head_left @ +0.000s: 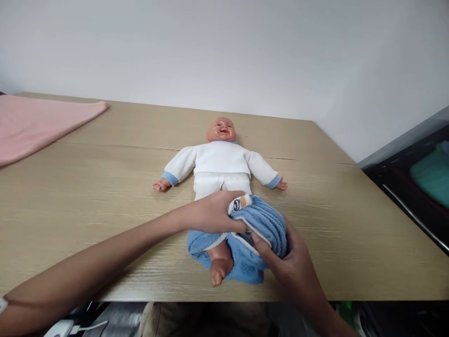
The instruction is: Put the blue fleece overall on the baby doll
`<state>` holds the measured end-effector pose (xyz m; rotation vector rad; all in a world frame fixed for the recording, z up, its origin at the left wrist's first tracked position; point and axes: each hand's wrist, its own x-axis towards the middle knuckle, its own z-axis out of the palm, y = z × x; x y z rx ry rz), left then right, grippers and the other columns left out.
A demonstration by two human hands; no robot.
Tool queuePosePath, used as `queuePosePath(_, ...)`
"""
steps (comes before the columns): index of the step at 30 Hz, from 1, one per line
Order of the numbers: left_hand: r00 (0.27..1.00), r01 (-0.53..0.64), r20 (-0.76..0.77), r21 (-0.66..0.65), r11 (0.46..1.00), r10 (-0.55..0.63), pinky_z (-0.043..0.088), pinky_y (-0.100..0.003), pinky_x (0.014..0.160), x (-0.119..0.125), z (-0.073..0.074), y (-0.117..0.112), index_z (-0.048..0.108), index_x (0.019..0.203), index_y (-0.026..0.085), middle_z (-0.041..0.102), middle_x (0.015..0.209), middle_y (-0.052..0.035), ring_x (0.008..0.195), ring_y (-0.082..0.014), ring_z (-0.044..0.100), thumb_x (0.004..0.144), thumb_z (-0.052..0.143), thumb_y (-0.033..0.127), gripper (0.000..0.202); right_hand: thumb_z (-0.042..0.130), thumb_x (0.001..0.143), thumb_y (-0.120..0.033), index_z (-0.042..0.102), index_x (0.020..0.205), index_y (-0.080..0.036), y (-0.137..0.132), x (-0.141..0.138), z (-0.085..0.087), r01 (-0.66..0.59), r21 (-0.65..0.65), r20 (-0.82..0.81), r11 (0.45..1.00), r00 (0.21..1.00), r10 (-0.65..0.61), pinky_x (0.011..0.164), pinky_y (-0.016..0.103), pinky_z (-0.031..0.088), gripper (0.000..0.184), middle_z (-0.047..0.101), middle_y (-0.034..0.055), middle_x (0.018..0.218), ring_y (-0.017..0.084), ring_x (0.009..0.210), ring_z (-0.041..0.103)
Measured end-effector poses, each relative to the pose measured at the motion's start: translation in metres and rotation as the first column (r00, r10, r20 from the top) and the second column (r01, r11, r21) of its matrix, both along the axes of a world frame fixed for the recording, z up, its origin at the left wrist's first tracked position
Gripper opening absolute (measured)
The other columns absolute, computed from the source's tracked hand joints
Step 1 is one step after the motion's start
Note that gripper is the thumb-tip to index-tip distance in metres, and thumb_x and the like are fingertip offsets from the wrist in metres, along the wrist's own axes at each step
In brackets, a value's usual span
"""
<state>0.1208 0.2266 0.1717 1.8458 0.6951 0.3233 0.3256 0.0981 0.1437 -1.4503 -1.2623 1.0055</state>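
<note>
A baby doll point(222, 159) lies on its back, head toward the wall, arms spread out. It wears a white top with blue cuffs and white bottoms. Around its lower legs is a blue terry baby garment point(270, 217) with white edging and a small printed patch. One bare doll foot point(219, 269) pokes out of the cloth; the other foot is hidden. My left hand point(222, 210) pinches the garment's upper edge beside the patch. From the right, my right hand point(291, 262) grips the gathered folds, thumb on the white edging.
Everything rests on a light wood table point(122, 187) against a pale wall. A pink cloth point(42, 121) lies at the far left. Beyond the right edge stands a dark container point(414, 187) with teal cloth. A white device with a cable point(63, 327) is below the front edge.
</note>
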Motion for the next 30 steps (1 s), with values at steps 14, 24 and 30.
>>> queuePosePath(14, 0.871, 0.187, -0.490, 0.394, 0.900, 0.033, 0.055, -0.045, 0.086, 0.000, 0.015, -0.031, 0.057, 0.127, 0.019, 0.077, 0.127, -0.0164, 0.115, -0.0401, 0.075, 0.088, 0.078, 0.032, 0.047, 0.087, 0.094, -0.041, 0.070, 0.111, -0.028, -0.089, -0.056, -0.026, 0.309, 0.062, 0.283, 0.949, 0.907, -0.314, 0.073, 0.041, 0.060, 0.027, 0.074, 0.0039, 0.085, 0.028, 0.072, 0.070)
queuePosePath(24, 0.851, 0.242, -0.525, 0.349, 0.905, -0.025, 0.049, -0.038, 0.074, -0.003, 0.016, -0.027, 0.056, 0.131, 0.017, 0.080, 0.115, -0.0168, 0.102, -0.0373, 0.077, 0.090, 0.082, 0.042, 0.055, 0.068, 0.102, -0.047, 0.067, 0.136, -0.022, -0.076, -0.046, -0.053, 0.382, 0.156, 0.245, 0.911, 0.879, -0.410, 0.111, 0.056, 0.057, 0.042, 0.072, 0.0152, 0.131, 0.039, 0.125, 0.070)
queuePosePath(30, 0.918, 0.148, -0.391, 0.209, 0.967, -0.057, 0.051, -0.036, 0.085, -0.006, 0.009, -0.018, 0.055, 0.134, 0.019, 0.075, 0.120, -0.0120, 0.108, -0.0331, 0.072, 0.084, 0.084, 0.036, 0.060, 0.069, 0.102, -0.055, 0.050, 0.165, -0.017, -0.072, -0.039, -0.068, 0.407, -0.079, 0.107, 0.910, 0.911, -0.398, 0.132, 0.064, 0.044, 0.076, 0.061, 0.0230, 0.166, 0.043, 0.156, 0.057)
